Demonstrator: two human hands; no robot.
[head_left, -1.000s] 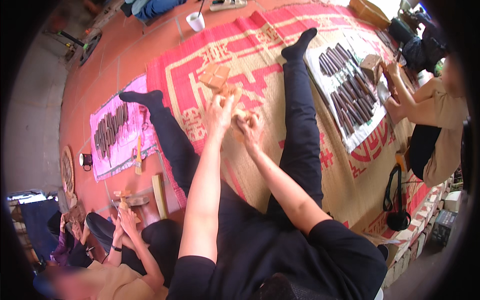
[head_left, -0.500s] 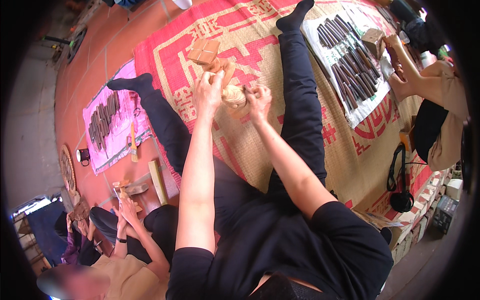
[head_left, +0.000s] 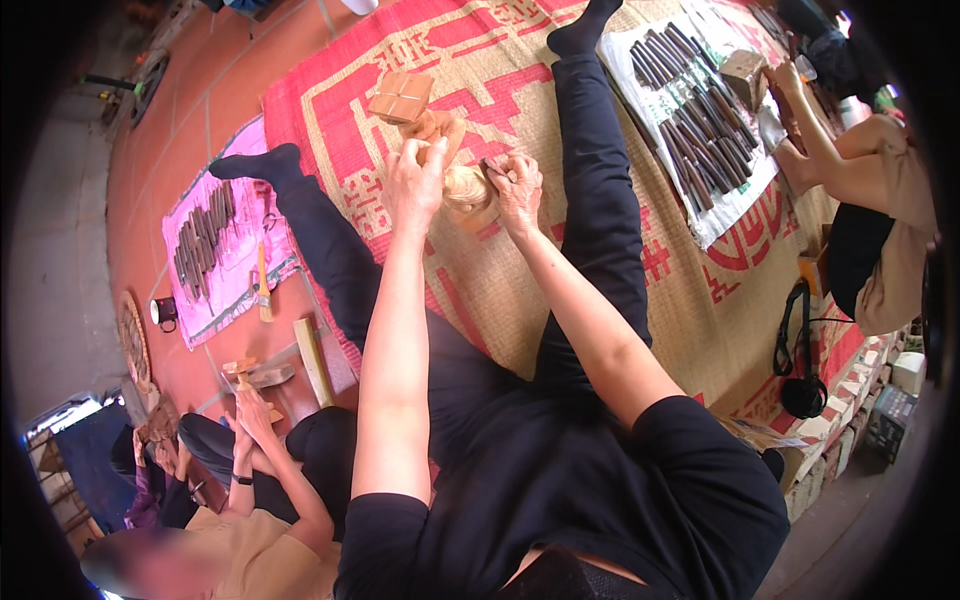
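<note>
Between my outstretched legs is a carved wooden figure [head_left: 466,190], tilted away from me, its rounded pale end close to me and its square base [head_left: 401,97] at the far end. My left hand [head_left: 414,188] is closed around its middle and hides part of it. Beside the pale end, my right hand [head_left: 516,190] pinches a small dark piece [head_left: 489,168] against or very near the wood. The fingers cover most of that piece, so its kind does not show.
A woven red and tan mat [head_left: 510,300] lies under me. Many dark-handled carving tools [head_left: 705,140] rest on a white cloth at right, more tools [head_left: 205,240] on a pink cloth at left. A brush [head_left: 264,285], a mug [head_left: 163,313] and seated co-workers flank me.
My right hand has shifted slightly, its fingers turned up more and the dark piece raised a little. The figure tips slightly left and up, still in my left hand.
</note>
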